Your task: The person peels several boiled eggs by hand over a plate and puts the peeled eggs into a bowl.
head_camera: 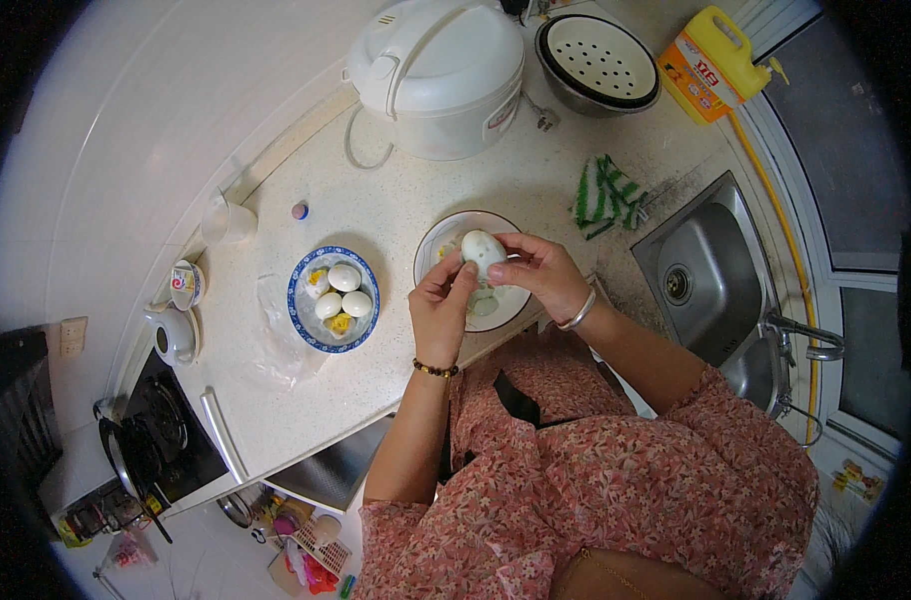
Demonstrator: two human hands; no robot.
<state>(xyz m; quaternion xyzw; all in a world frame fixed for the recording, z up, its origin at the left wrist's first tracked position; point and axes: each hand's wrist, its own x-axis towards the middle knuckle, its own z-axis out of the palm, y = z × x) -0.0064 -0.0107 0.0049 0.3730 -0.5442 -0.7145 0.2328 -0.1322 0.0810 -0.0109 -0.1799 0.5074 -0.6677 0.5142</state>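
A pale bluish-green egg is between the fingertips of my left hand and my right hand, above a white bowl with a dark rim. Pieces of eggshell lie in that bowl. To the left stands a blue-and-white patterned bowl holding several peeled white eggs and broken pieces with yellow yolk. My left wrist bears a beaded bracelet, my right a silver bangle.
A white rice cooker stands at the back, beside a colander. A green-striped cloth lies near the steel sink. A clear plastic bag lies left of the patterned bowl, and a gas hob is at far left.
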